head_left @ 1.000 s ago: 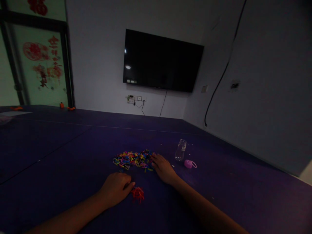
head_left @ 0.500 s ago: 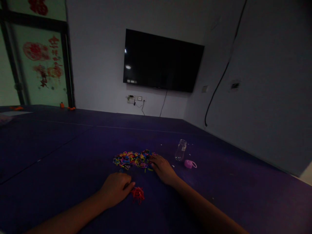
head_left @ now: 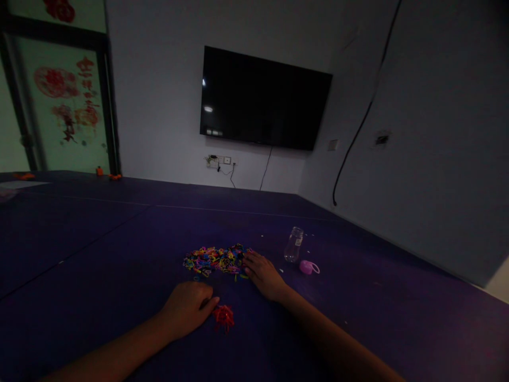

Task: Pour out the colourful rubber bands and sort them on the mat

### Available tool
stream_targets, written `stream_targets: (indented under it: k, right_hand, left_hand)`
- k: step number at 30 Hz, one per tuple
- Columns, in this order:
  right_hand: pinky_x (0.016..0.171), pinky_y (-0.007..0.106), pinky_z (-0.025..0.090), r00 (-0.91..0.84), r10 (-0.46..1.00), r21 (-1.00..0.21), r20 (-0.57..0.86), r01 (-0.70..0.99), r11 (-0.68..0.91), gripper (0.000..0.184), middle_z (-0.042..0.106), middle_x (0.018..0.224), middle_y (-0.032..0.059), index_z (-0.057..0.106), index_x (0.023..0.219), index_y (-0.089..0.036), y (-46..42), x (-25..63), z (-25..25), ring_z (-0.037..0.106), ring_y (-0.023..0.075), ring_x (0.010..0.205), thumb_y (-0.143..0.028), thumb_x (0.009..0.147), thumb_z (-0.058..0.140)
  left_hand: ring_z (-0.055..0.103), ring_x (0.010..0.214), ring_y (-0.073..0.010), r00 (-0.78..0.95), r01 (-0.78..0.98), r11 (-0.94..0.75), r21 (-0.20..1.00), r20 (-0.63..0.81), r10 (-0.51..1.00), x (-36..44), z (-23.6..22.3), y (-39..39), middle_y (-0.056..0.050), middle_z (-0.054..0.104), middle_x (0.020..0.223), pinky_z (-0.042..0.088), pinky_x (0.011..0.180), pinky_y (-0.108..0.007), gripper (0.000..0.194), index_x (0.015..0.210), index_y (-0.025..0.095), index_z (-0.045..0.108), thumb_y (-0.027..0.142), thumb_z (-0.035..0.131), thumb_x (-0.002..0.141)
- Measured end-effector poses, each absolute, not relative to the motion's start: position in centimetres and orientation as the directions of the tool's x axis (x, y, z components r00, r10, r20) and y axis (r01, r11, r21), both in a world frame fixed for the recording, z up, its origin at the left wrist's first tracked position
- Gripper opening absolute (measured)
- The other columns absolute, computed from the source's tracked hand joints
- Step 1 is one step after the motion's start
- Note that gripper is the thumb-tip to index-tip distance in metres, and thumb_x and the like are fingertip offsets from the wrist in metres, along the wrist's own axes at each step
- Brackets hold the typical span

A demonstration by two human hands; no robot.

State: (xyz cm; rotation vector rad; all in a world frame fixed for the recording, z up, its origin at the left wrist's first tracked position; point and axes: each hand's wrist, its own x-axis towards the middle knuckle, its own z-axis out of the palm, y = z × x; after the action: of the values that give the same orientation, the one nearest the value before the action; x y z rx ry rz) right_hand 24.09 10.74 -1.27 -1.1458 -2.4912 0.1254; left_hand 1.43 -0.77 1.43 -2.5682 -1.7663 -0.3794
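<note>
Small loop-shaped pieces in many colours, resembling clips, form a loose pile (head_left: 217, 259) on the purple surface (head_left: 131, 233). My right hand (head_left: 263, 273) lies at the pile's right end, fingers stretched out and touching its edge. Nearer to me, my left hand (head_left: 186, 307) rests on the surface with its fingers curled under and the thumb stuck out to the right. Whatever those curled fingers may hold is hidden. Beside that thumb sits a small heap of red pieces (head_left: 224, 317), separate from the mixed pile.
A clear bottle (head_left: 293, 246) without a cap stands right of the pile, and a pink lid with a loop (head_left: 307, 267) lies by it. Tiny white scraps are scattered around. Orange objects (head_left: 114, 176) sit at the far left edge. A television (head_left: 264, 101) hangs on the wall.
The whole view has shifted very slightly. My right fingers look a little flatter at the pile's edge; my left hand stays beside the red heap.
</note>
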Motion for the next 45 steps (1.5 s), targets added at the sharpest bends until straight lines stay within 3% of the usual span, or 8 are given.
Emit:
stream_targets:
  k: [11,17,24,31,40,45]
  right_hand:
    - [0.108,0.048,0.024,-0.610,0.720,-0.256,0.330,0.677,0.690,0.043,0.042,0.142,0.0067,0.045,0.135,-0.022,9.8,23.9,-0.4,0.030,0.0251,0.134,-0.031,0.095,0.032]
    - [0.108,0.045,0.026,-0.720,0.588,-0.246,0.369,0.535,0.809,0.040,0.045,0.140,0.0045,0.051,0.130,-0.025,8.9,23.7,0.5,0.035,0.0225,0.132,-0.029,0.095,0.034]
    - [0.106,0.043,0.032,-0.555,0.706,-0.318,0.439,0.639,0.700,0.043,0.046,0.137,0.0134,0.057,0.124,-0.016,11.4,24.3,-1.0,0.040,0.0242,0.128,-0.034,0.095,0.031]
    - [0.110,0.050,0.021,-0.550,0.737,-0.341,0.393,0.657,0.673,0.046,0.050,0.135,0.0090,0.063,0.114,-0.021,12.8,24.7,-2.5,0.033,0.0229,0.133,-0.040,0.098,0.025]
    - [0.108,0.051,0.022,-0.489,0.825,-0.368,0.282,0.739,0.564,0.050,0.036,0.146,0.0051,0.055,0.126,-0.026,12.7,24.6,-2.7,0.018,0.0261,0.139,-0.049,0.097,0.020]
    - [0.108,0.051,0.021,-0.486,0.841,-0.328,0.239,0.774,0.541,0.052,0.033,0.147,0.0043,0.047,0.133,-0.028,12.6,24.4,-2.7,0.018,0.0276,0.138,-0.050,0.096,0.018]
  left_hand:
    - [0.056,0.061,-0.0168,0.324,0.926,-0.348,0.145,0.165,0.932,1.5,1.5,-0.7,-0.002,0.062,0.066,0.035,0.057,-0.026,0.033,0.065,0.018,0.057,0.032,0.041,0.091]
    - [0.057,0.063,-0.0167,0.326,0.927,-0.352,0.129,0.187,0.927,1.4,1.5,-0.8,-0.002,0.062,0.067,0.036,0.057,-0.026,0.033,0.065,0.018,0.056,0.032,0.041,0.091]
    - [0.056,0.060,-0.0165,0.336,0.920,-0.365,0.141,0.193,0.922,1.4,1.4,-0.7,-0.002,0.060,0.065,0.035,0.056,-0.026,0.033,0.063,0.018,0.055,0.031,0.042,0.091]
    - [0.055,0.059,-0.0150,0.341,0.914,-0.377,0.147,0.220,0.914,1.4,1.2,-0.6,-0.001,0.060,0.063,0.035,0.055,-0.026,0.034,0.062,0.018,0.054,0.031,0.041,0.090]
    - [0.054,0.058,-0.0147,0.341,0.916,-0.376,0.140,0.224,0.913,1.5,1.4,-0.8,-0.002,0.062,0.063,0.035,0.054,-0.026,0.035,0.062,0.018,0.055,0.032,0.039,0.090]
    - [0.055,0.058,-0.0153,0.333,0.919,-0.368,0.141,0.222,0.916,1.5,1.3,-0.7,-0.002,0.062,0.063,0.035,0.054,-0.026,0.034,0.062,0.018,0.055,0.031,0.038,0.089]
